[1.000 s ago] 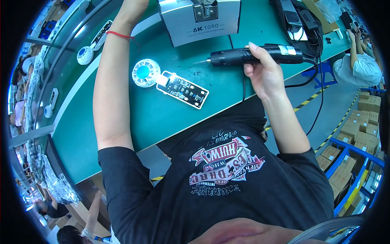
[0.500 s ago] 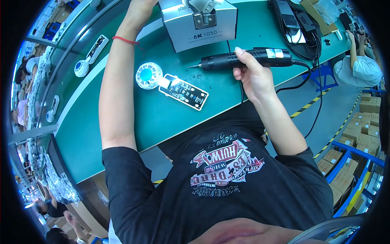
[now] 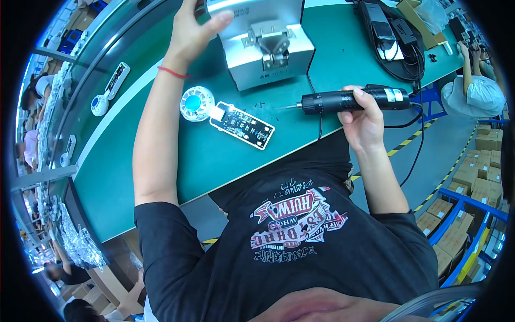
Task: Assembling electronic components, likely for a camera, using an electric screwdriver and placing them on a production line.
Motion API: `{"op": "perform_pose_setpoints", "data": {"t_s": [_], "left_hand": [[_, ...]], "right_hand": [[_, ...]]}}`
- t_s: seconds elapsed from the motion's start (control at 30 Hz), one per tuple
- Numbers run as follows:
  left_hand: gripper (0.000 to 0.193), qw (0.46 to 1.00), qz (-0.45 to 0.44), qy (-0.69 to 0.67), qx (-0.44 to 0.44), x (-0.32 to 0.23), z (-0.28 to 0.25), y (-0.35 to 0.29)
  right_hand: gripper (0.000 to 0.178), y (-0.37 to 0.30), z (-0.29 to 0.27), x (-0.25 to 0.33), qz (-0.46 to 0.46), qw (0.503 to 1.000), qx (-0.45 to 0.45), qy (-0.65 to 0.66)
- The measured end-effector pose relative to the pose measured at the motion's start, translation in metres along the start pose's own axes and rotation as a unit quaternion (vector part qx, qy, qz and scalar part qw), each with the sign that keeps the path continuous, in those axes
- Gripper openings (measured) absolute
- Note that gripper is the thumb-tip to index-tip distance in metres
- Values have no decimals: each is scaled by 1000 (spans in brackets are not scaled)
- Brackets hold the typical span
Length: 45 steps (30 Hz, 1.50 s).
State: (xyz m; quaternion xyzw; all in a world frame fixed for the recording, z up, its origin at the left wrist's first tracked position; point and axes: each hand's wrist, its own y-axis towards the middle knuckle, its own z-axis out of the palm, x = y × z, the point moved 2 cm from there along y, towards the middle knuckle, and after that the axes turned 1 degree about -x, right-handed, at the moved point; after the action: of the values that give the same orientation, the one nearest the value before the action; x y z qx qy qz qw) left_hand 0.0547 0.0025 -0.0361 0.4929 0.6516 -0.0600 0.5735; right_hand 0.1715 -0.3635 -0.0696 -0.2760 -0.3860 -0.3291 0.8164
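My right hand point(image 3: 366, 121) is wrapped round a black electric screwdriver point(image 3: 322, 103), its thin bit pointing left above the green bench. At the far side, my left hand point(image 3: 194, 33) grips the left side of a silver box-shaped screw feeder point(image 3: 268, 78), thumb over its top; the upper frame edge cuts off its fingers. A metal bracket point(image 3: 271, 45) sits on the feeder's front. Between my arms lies a handheld fan, its white round head point(image 3: 197, 103) with a turquoise centre and its opened handle showing a black circuit board point(image 3: 242, 126). Small dark screws point(image 3: 259, 105) lie beside it.
Two more opened fans point(image 3: 111, 88) lie on the left, beyond a pale strip. Toward the back right are a black tray with power adapters point(image 3: 383, 32) and a cardboard box point(image 3: 421, 24). The screwdriver's cable hangs past the bench edge. A co-worker point(image 3: 472, 88) sits at the right.
The screw feeder has come nearer and tilted, with my left hand moving down its side. My right hand has drawn the screwdriver right and nearer. The fan stays in place.
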Motion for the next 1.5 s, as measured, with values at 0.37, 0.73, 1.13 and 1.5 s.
{"op": "perform_pose_setpoints", "data": {"t_s": [0.37,0.73,1.13,1.5], "left_hand": [[76,995,95,19,15,-44,0,-29],[63,952,8,301,51,-87,-28,-132],[55,970,-116,167,134,-31,-65,-158],[57,991,-72,79,86,-18,-69,-162]], "right_hand": [[24,-6,-4,5,-24,999,22,-39],[22,0,-3,8,-19,990,44,-135],[23,13,26,-13,-22,989,37,-144],[24,8,30,-6,-47,991,26,-124]]}}
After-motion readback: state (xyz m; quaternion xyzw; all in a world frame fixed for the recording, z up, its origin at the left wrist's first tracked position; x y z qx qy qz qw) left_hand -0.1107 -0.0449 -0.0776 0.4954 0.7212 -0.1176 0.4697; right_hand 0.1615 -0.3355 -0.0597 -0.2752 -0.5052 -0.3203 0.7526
